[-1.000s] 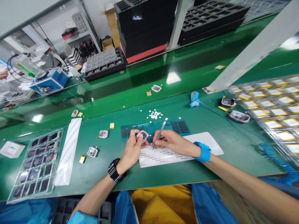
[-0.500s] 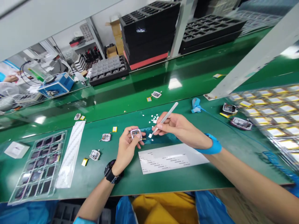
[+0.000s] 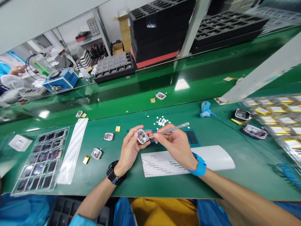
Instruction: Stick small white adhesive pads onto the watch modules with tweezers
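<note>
Near the middle of the green bench, my left hand [image 3: 131,145] grips a small watch module [image 3: 142,136] with its electronics facing up. My right hand [image 3: 172,141] is closed on metal tweezers [image 3: 180,126], whose tips meet the module's right edge. Whether the tips pinch anything is too small to tell. Small white pieces [image 3: 162,121] lie scattered just beyond my hands. A teal strip [image 3: 192,137] is partly hidden beneath my right hand. White printed sheet [image 3: 162,164] lies in front of it, under my right wrist.
Left of my hands are modules with yellow batteries [image 3: 108,136], a long white strip [image 3: 74,147] and a clear tray of screens [image 3: 39,160]. To the right lie more modules [image 3: 255,131], a blue cord [image 3: 225,121] and a battery tray [image 3: 278,109]. A slanted post [image 3: 261,69] stands behind.
My right hand has brought the tweezers to the module, turning them flatter. The module is tilted differently in my left hand. More of the teal strip and white sheet shows. The view has shifted slightly.
</note>
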Available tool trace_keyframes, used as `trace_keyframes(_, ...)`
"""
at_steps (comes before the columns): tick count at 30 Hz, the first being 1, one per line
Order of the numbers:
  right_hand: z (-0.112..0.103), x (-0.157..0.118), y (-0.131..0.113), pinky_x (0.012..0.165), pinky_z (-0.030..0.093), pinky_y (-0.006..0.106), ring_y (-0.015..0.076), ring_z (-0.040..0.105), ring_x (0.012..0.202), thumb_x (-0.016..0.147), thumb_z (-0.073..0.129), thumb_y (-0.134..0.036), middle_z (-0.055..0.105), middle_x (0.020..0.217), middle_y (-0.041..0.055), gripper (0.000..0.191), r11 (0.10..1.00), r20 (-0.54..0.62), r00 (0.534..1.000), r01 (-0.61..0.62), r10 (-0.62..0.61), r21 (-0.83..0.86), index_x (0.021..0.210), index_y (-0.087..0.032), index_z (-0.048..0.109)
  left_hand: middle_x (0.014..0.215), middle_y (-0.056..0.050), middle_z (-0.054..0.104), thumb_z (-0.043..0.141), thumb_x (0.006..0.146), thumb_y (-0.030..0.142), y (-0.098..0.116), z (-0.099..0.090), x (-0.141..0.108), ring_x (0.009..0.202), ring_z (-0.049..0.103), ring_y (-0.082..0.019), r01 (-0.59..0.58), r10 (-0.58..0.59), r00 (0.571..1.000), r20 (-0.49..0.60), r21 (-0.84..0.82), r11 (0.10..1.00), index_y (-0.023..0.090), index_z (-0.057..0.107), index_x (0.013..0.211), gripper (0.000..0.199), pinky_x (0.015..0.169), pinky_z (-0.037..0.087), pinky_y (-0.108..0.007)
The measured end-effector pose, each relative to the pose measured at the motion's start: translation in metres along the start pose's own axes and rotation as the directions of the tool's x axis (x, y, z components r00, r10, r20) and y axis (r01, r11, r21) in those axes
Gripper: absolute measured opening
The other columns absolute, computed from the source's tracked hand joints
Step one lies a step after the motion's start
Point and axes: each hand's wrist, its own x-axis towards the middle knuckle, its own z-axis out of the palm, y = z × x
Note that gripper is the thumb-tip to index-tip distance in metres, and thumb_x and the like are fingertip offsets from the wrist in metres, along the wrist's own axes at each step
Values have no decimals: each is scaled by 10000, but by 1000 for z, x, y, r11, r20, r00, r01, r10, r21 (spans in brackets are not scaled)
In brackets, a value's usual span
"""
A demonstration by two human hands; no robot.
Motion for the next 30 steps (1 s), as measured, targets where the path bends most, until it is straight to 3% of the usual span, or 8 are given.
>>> trace_keyframes(4,1,-1,-1,678,625,345,188,717,654,783,768,-572,700,711,14,399,999,2,1000,24,-24,-23,827,-233,562,1060,-107,765,708,812,557,-1,0,-2,999,721,-223,-26,26,1000,0,23,999,185,621,1147,508,817,576,-303)
trace_keyframes(14,4,-2,-3,681,620,361,231,737,756,791,741,-609,712,747,37,413,996,14,1000,23,-22,-86,811,-228,582,1102,-122,756,688,819,579,-1,-1,-2,1021,721,-241,-32,32,999,-4,35,999,182,621,1152,523,820,579,-314)
trace_keyframes(19,5,-4,-2,689,622,358,223,734,751,800,748,-579,722,770,48,381,993,-15,999,48,-50,-106,793,-226,603,1078,-116,767,712,817,535,-1,0,-2,982,731,-212,-34,34,999,-3,6,999,181,624,1135,483,805,580,-286)
trace_keyframes(23,7,-5,-2,670,628,357,213,720,716,802,734,-601,704,765,45,393,984,-41,995,81,-89,-157,781,-226,614,1119,-109,756,785,778,387,-3,0,-2,1026,721,-222,-27,27,1000,-3,74,997,199,590,1172,478,871,572,-322)
trace_keyframes(30,-5,2,-7,701,642,358,227,751,764,807,744,-590,741,843,64,422,1000,-32,999,11,-12,-8,867,-226,538,1141,-106,735,777,795,367,-6,-3,2,1069,705,-228,-75,79,997,-14,176,982,210,544,1234,521,875,567,-323)
